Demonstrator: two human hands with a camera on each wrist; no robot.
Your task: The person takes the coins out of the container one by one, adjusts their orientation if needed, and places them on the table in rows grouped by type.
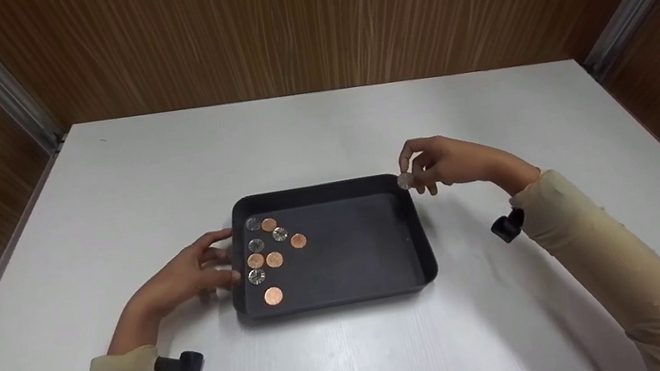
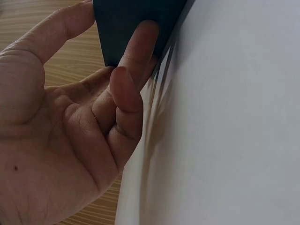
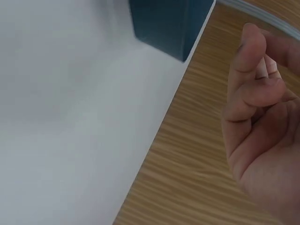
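A black tray (image 1: 317, 188) sits mid-table with several copper coins (image 1: 273, 296) and silver coins (image 1: 256, 276) lying in its left part. My left hand (image 1: 224, 257) rests on the table against the tray's left wall, its loose fingers touching it. The left wrist view shows that left hand (image 2: 123, 70) with thumb and a finger on the dark tray wall (image 2: 136, 14). My right hand (image 1: 413, 174) hovers over the tray's far right corner and pinches a silver coin (image 1: 403, 182). In the right wrist view, the curled right hand (image 3: 258, 61) hides the coin; the tray corner (image 3: 164, 23) shows.
The white table (image 1: 321, 128) is enclosed by wood-panel walls (image 1: 318, 17) at the back and both sides. The tray's right half holds no coins. A black strap (image 1: 179, 366) sits at the left wrist and another (image 1: 508, 225) at the right.
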